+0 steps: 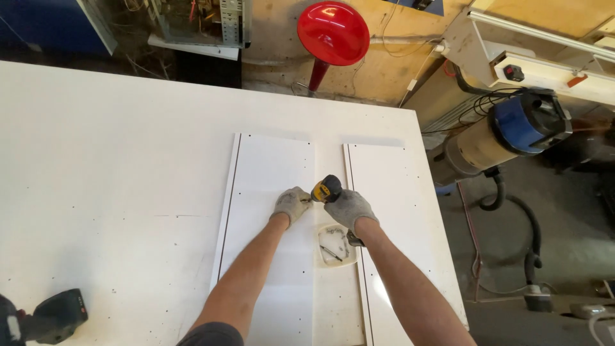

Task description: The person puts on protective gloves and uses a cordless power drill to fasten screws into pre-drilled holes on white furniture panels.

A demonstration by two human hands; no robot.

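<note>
My right hand (348,208), in a grey work glove, grips a yellow and black cordless drill (327,189) held sideways, its nose pointing left. My left hand (292,204), also gloved, is closed at the drill's tip, fingers pinched around the bit or a small screw that I cannot make out. Both hands hover over the right edge of a white panel (269,192) lying on the large white worktable (109,160). A second white panel (391,198) lies to the right. A small clear tray of screws (336,246) sits just under my right wrist.
Another black cordless tool (54,315) lies at the table's near left corner. A red stool (332,33) stands beyond the far edge. A blue-topped dust extractor (512,131) with black hoses sits on the floor at right, by a wooden workbench.
</note>
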